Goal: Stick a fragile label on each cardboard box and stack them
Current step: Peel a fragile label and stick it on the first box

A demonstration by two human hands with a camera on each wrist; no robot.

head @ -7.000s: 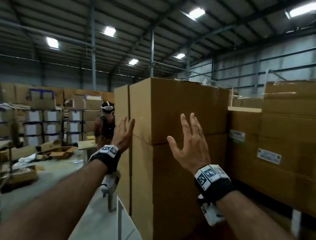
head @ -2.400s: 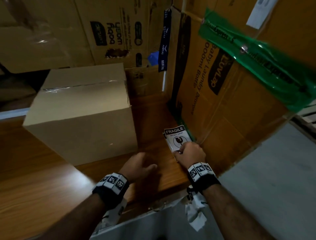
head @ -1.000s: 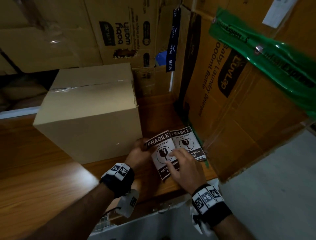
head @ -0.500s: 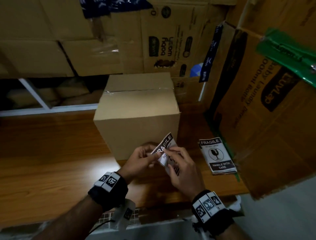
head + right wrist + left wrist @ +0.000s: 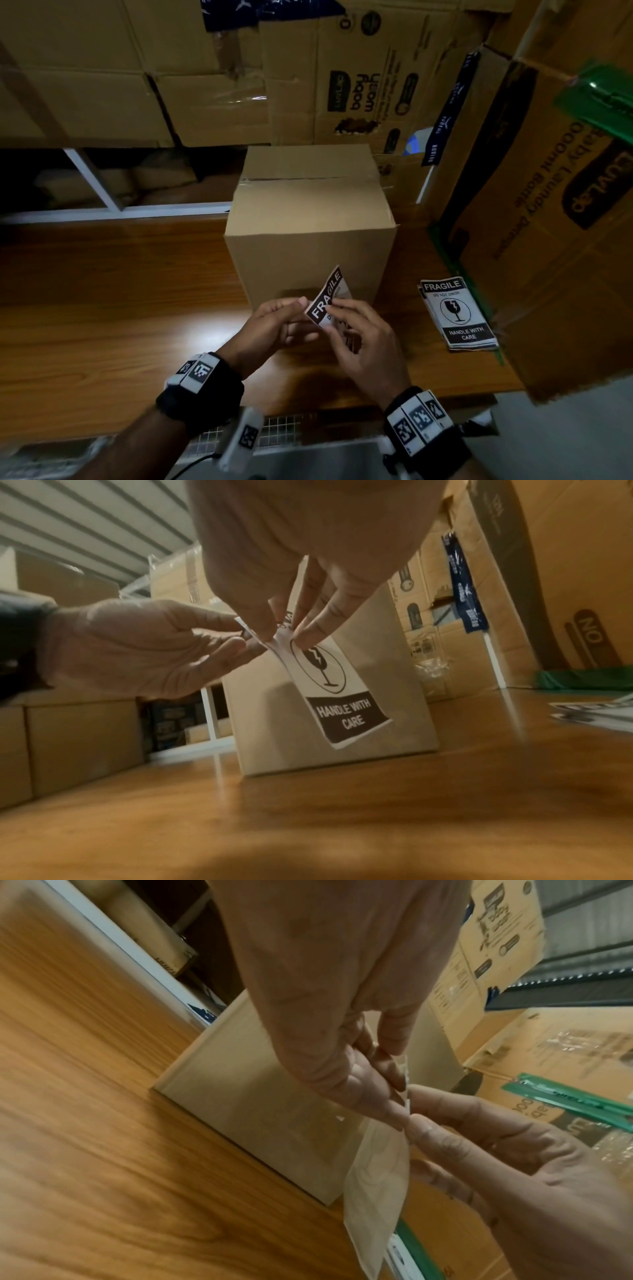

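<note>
From the head view, the left hand (image 5: pixel 274 325) and right hand (image 5: pixel 363 339) pinched one fragile label (image 5: pixel 329 298) together, just near of the cardboard box (image 5: pixel 308 219). At the left wrist, only its pale backing showed – fumbled peeling could tear it. At the right wrist it hung curled – it might stick to itself.

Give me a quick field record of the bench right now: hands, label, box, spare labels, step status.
left hand: pinches the top corner of the held label
right hand: pinches the same label beside it
held label: black-and-white FRAGILE sticker, in the air in front of the box, not stuck on
box: plain brown taped cardboard box, upright on the wooden table, no label visible
spare labels: stack of FRAGILE stickers flat on the table, right of the box
step: label in hand, not yet applied
</note>
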